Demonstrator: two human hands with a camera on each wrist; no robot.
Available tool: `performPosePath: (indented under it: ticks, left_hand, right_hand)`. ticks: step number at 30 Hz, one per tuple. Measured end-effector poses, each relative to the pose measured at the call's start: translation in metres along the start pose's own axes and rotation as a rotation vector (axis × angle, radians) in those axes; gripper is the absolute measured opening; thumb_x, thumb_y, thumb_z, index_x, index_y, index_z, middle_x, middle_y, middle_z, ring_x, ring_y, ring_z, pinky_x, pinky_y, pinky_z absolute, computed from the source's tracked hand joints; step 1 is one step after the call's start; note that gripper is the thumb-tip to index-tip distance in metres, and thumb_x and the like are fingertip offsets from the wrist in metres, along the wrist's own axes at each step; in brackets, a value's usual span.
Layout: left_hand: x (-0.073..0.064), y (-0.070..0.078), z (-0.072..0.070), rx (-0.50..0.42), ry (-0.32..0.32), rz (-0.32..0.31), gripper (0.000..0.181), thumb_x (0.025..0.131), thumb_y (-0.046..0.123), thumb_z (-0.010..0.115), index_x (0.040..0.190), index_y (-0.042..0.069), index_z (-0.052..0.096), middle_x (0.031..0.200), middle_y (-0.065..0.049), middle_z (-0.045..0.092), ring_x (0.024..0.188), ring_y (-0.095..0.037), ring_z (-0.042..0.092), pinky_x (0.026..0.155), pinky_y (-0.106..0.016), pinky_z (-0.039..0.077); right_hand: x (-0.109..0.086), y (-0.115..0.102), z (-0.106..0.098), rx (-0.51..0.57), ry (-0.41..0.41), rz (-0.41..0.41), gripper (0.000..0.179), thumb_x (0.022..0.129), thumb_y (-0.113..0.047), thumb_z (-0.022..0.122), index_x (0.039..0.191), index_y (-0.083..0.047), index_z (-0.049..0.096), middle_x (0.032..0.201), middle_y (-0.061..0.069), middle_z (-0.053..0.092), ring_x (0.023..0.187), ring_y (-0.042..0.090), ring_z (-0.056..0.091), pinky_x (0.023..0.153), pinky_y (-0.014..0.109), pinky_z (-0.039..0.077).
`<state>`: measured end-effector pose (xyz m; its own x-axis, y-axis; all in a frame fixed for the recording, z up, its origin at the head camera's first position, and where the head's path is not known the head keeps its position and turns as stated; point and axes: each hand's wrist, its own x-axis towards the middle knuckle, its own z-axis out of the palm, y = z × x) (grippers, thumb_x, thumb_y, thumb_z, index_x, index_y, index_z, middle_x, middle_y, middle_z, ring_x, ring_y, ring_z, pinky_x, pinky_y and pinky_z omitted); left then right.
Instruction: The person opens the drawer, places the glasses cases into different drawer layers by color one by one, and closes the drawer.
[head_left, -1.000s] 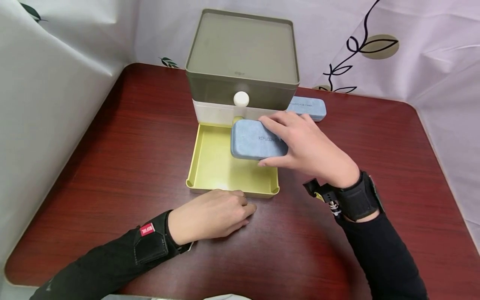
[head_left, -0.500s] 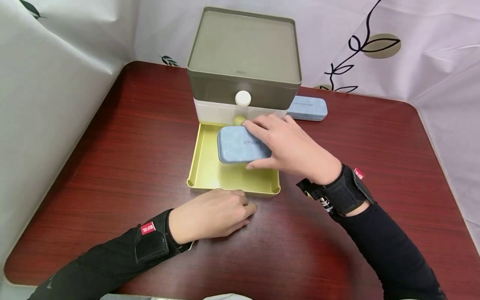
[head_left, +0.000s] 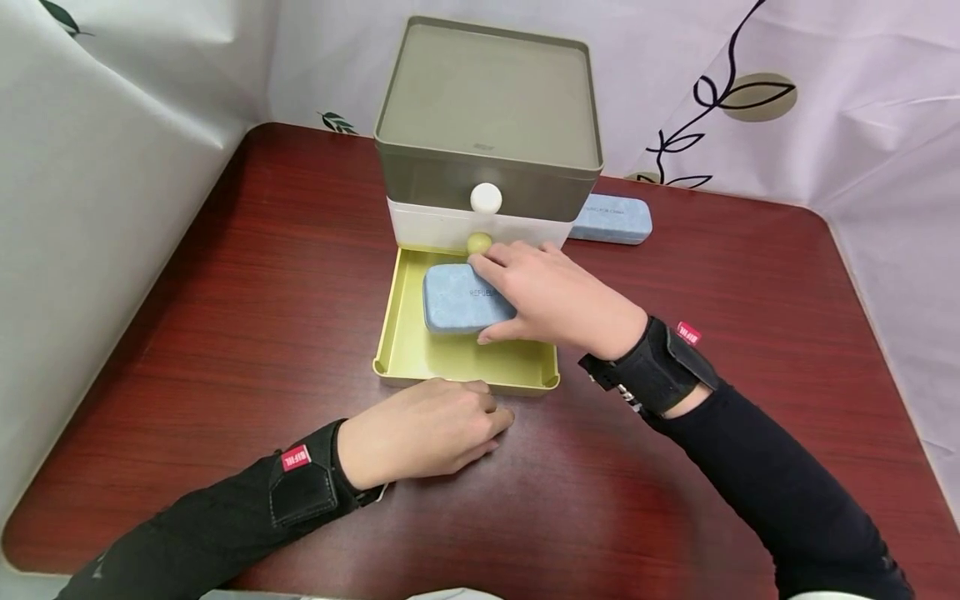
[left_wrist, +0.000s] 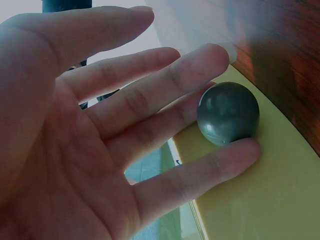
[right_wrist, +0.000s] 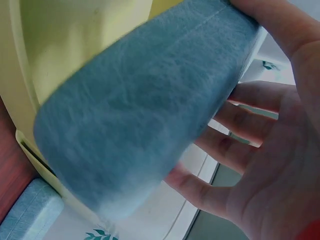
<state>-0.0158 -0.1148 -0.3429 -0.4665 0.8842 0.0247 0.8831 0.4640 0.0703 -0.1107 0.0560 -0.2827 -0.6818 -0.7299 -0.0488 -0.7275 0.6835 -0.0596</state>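
Observation:
My right hand [head_left: 558, 296] grips a light blue glasses case [head_left: 459, 298] between thumb and fingers, holding it over the pulled-out yellow drawer [head_left: 442, 360]. In the right wrist view the case [right_wrist: 135, 105] fills the middle, tilted, with the drawer's pale inside behind it. Whether it touches the drawer floor cannot be told. At the drawer's front my left hand [head_left: 427, 433] lies with fingers loosely extended. The left wrist view shows those fingers around a dark round knob [left_wrist: 228, 114] on the yellow front; the little fingertip meets it.
Above the yellow drawer sit a white drawer [head_left: 427, 223] with a yellow knob [head_left: 478, 243] and a grey-green top drawer [head_left: 427, 179] with a white knob [head_left: 486, 198]. Another blue case [head_left: 613, 219] lies behind, to the right, on the dark red table [head_left: 187, 333].
My right hand has carried the blue glasses case left and slightly down, farther over the yellow drawer. The left hand stays in place.

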Motion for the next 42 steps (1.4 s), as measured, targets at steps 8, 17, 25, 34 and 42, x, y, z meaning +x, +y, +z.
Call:
performPosePath:
  ticks: [8,17,25,34,42]
  left_hand:
    - [-0.001,-0.001,0.001,0.005,0.010,0.002,0.011,0.087,0.029,0.066,0.088,0.019,0.062,0.078,0.005,0.063,0.080,-0.013,0.062,0.066,-0.029,0.052]
    - [-0.001,-0.003,0.001,0.012,0.021,0.004,0.011,0.085,0.028,0.068,0.087,0.019,0.062,0.077,0.005,0.063,0.078,-0.013,0.062,0.065,-0.029,0.052]
    - [-0.003,-0.003,0.002,0.021,0.030,0.013,0.010,0.086,0.028,0.066,0.087,0.019,0.062,0.076,0.005,0.062,0.076,-0.013,0.061,0.064,-0.029,0.052]
    - [-0.004,-0.003,0.004,0.026,0.045,0.015,0.010,0.086,0.028,0.066,0.087,0.019,0.062,0.075,0.005,0.062,0.075,-0.013,0.060,0.063,-0.030,0.052]
    - [-0.003,-0.004,0.003,-0.005,0.031,0.014,0.009,0.086,0.026,0.066,0.087,0.018,0.062,0.077,0.004,0.063,0.077,-0.013,0.061,0.065,-0.030,0.052]
  right_hand:
    - [0.010,-0.004,0.004,-0.040,-0.025,-0.026,0.071,0.073,-0.052,0.078,0.121,-0.007,0.053,0.104,0.003,0.057,0.089,0.021,0.056,0.074,0.039,0.049]
    - [0.019,-0.015,0.004,-0.050,-0.082,-0.025,0.065,0.075,-0.049,0.078,0.117,-0.006,0.053,0.100,0.004,0.055,0.089,0.021,0.056,0.075,0.036,0.052]
    - [0.032,-0.021,0.014,-0.042,-0.116,-0.077,0.065,0.076,-0.047,0.077,0.117,-0.002,0.055,0.101,0.006,0.058,0.088,0.021,0.058,0.083,0.035,0.052]
    - [0.042,-0.022,0.028,-0.014,-0.161,-0.058,0.067,0.077,-0.048,0.076,0.122,-0.003,0.054,0.109,0.006,0.059,0.095,0.019,0.059,0.088,0.036,0.051]
    - [0.046,-0.021,0.036,-0.026,-0.175,-0.026,0.063,0.078,-0.048,0.076,0.117,-0.003,0.056,0.106,0.006,0.059,0.095,0.019,0.060,0.087,0.036,0.051]
